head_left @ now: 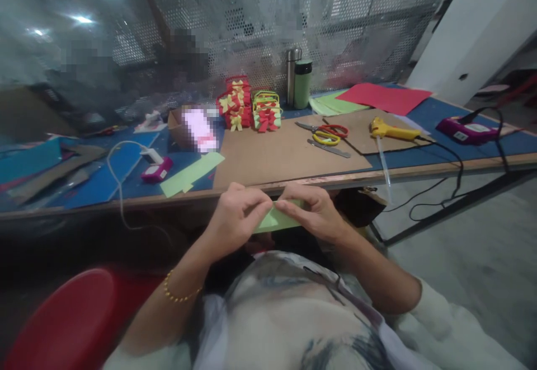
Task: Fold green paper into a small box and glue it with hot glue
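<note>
A light green paper piece (277, 220) is held just in front of the table edge, between my two hands. My left hand (239, 216) pinches its left part with thumb and forefinger. My right hand (312, 210) pinches it on the right, its fingertips close to those of the left. Beyond the hands lies a brown cardboard sheet (260, 157). Green paper strips (193, 174) rest on the table to the left of it. Red-handled scissors (335, 130), yellow-handled scissors (326, 137) lie on the cardboard's right side.
Red paper baskets (237, 104) and a green one (266, 111) stand behind the cardboard, near a green bottle (302, 85). A yellow glue gun (394, 130) lies at right, its cord hanging down. A red stool (62, 319) stands at lower left.
</note>
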The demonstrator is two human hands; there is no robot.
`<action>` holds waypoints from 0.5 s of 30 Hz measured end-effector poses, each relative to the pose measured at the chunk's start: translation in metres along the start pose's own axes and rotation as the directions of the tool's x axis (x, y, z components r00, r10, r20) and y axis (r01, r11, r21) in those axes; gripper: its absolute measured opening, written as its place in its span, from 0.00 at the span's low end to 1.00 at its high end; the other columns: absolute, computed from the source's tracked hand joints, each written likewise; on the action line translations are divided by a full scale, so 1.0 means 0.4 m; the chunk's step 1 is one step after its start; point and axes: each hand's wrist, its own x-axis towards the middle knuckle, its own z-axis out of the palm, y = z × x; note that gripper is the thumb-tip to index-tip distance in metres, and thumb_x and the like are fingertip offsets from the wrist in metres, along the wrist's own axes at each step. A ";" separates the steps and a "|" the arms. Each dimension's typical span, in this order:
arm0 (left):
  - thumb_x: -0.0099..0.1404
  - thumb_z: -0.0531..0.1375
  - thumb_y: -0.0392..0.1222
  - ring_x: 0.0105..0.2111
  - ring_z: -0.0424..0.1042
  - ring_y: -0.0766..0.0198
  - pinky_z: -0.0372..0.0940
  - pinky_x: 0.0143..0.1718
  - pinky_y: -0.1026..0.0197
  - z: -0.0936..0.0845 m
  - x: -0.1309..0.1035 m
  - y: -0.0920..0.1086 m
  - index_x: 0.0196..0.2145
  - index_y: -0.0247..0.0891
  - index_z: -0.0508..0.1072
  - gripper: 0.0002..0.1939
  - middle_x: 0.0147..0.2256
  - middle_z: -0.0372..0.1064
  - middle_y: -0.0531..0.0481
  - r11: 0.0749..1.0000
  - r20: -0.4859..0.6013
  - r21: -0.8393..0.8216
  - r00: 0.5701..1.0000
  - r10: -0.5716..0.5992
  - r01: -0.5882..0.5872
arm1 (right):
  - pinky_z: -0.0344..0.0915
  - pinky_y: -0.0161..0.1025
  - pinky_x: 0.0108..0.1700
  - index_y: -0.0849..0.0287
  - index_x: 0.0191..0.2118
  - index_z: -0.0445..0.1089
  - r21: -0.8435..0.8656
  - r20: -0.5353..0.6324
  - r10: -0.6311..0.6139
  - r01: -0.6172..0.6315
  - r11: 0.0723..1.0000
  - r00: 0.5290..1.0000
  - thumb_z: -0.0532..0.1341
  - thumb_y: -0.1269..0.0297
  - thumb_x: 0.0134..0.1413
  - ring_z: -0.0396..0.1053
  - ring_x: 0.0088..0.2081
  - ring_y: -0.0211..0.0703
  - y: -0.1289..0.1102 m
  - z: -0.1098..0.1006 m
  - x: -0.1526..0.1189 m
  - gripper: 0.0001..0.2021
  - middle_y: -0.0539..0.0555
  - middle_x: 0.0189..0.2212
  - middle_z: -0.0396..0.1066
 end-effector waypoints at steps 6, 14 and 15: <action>0.70 0.54 0.45 0.29 0.68 0.63 0.61 0.42 0.58 0.012 0.069 -0.006 0.30 0.39 0.77 0.16 0.27 0.76 0.50 0.995 0.101 -0.001 0.990 0.097 -0.098 | 0.57 0.38 0.31 0.56 0.25 0.70 -0.033 -0.062 0.026 -0.028 0.999 0.998 0.58 0.36 0.62 0.59 0.25 0.38 0.019 -0.027 0.020 0.27 0.48 0.21 0.62; 0.69 0.53 0.43 0.25 0.64 0.65 0.59 0.38 0.60 0.062 0.136 -0.049 0.26 0.38 0.74 0.16 0.21 0.69 0.53 0.991 0.067 0.079 0.992 0.106 -0.111 | 0.56 0.36 0.30 0.57 0.23 0.68 -0.048 -0.159 0.089 -0.097 0.994 0.983 0.59 0.34 0.58 0.57 0.26 0.37 0.092 -0.026 0.041 0.29 0.47 0.20 0.61; 0.69 0.53 0.42 0.24 0.64 0.66 0.58 0.37 0.60 0.065 0.140 -0.058 0.26 0.37 0.74 0.16 0.21 0.68 0.54 0.992 0.073 0.069 0.992 0.103 -0.108 | 0.55 0.36 0.29 0.57 0.24 0.68 -0.004 -0.156 0.137 -0.140 0.990 0.978 0.60 0.34 0.56 0.56 0.25 0.37 0.103 -0.025 0.043 0.29 0.47 0.20 0.60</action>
